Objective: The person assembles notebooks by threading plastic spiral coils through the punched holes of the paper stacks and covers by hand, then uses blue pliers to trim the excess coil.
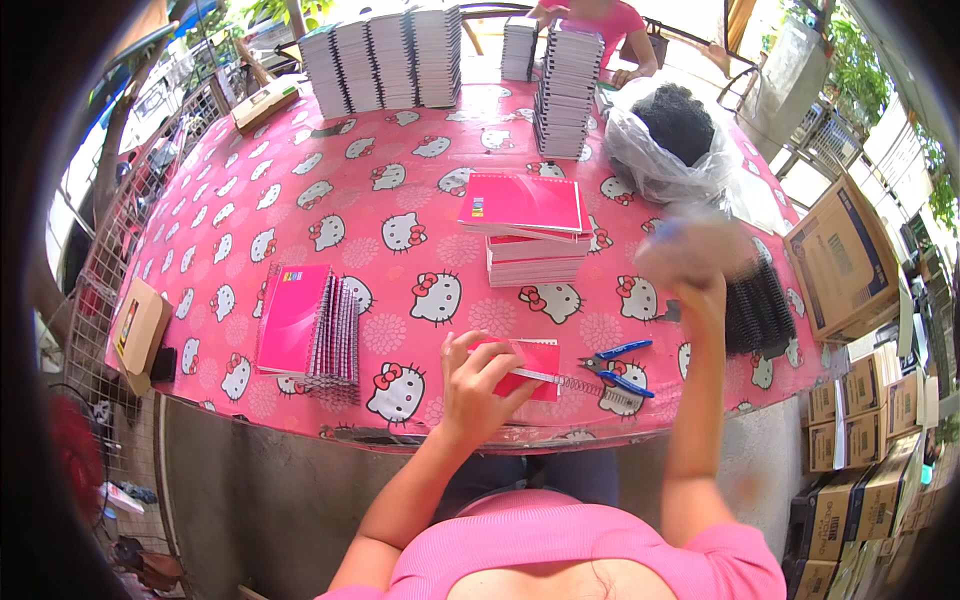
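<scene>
My left hand (475,385) grips a small pink notebook (540,372) lying near the table's front edge, its fingers bent over the cover. A spiral coil (590,386) trails to the right from the notebook's edge. Just beyond the coil lie cutting pliers (620,368) with blue handles. My right hand (695,260) is raised to the right, smeared by motion, so its fingers and anything in them cannot be made out. Below it is a bundle of black spiral coils (760,312). A stack of pink notebooks or covers (525,205) sits ahead, between my hands.
Spiral-bound pink notebooks (295,320) are stacked at left. Tall notebook stacks (385,62) stand at the far side, another (568,95) beside a plastic bag (650,165) of black material. A person (630,40) sits across. Cardboard boxes (845,260) line the right.
</scene>
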Demonstrator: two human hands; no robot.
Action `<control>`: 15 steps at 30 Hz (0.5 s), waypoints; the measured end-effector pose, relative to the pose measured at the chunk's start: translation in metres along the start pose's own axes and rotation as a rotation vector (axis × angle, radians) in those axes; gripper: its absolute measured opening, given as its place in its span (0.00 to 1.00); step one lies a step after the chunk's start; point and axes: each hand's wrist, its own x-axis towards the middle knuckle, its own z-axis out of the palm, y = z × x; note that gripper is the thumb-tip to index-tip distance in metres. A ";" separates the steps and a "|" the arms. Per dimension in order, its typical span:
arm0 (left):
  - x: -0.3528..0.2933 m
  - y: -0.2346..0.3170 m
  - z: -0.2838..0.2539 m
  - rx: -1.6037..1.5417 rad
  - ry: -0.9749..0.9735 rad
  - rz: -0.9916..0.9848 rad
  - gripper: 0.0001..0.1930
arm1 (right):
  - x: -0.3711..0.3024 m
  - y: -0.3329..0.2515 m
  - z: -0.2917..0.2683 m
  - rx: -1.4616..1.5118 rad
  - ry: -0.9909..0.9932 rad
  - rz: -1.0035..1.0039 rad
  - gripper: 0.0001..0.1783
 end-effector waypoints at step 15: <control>0.032 -0.021 0.008 -0.111 -0.202 0.008 0.16 | -0.031 -0.027 0.044 -0.053 -0.499 0.079 0.23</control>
